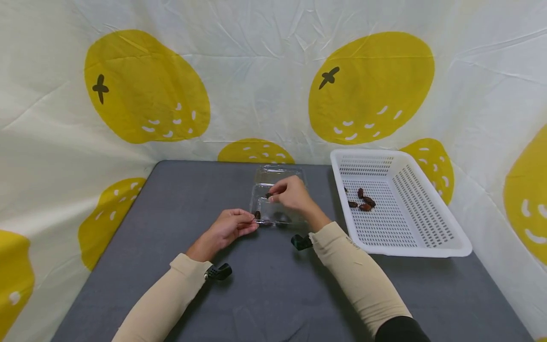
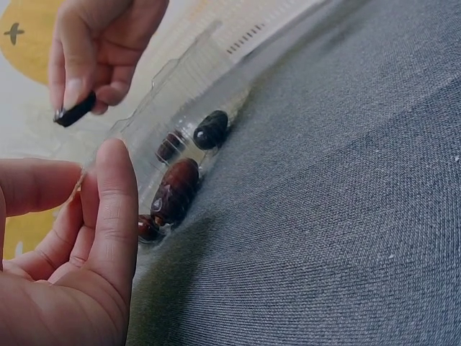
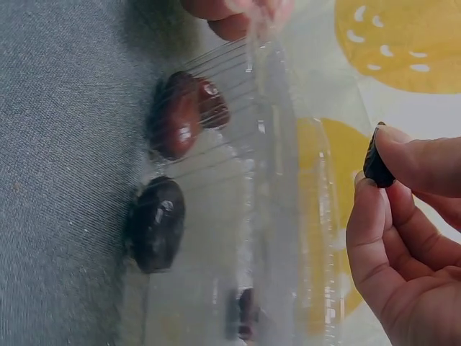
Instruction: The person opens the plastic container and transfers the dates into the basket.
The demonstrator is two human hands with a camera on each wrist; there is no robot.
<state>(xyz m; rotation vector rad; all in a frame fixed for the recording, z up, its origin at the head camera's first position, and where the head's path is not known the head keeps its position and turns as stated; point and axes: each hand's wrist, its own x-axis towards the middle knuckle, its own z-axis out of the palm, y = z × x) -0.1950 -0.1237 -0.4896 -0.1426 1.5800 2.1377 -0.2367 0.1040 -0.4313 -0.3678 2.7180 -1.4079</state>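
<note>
Right fingers (image 3: 369, 241): pinching one date (image 3: 377, 160).
Left fingers (image 2: 115, 209): pinching edge of clear plastic clamshell (image 3: 274, 173).
Clamshell: several dates (image 2: 175, 191) inside.
White perforated basket (image 1: 420, 209): loose dates (image 1: 366, 207).

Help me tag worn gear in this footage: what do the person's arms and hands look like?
The left hand and right hand are bare, without gloves. Each forearm wears a beige sleeve, and a small black device sits at each wrist. The right sleeve has dark marks near its cuff, too small to read; black fabric shows at its upper end.
</note>
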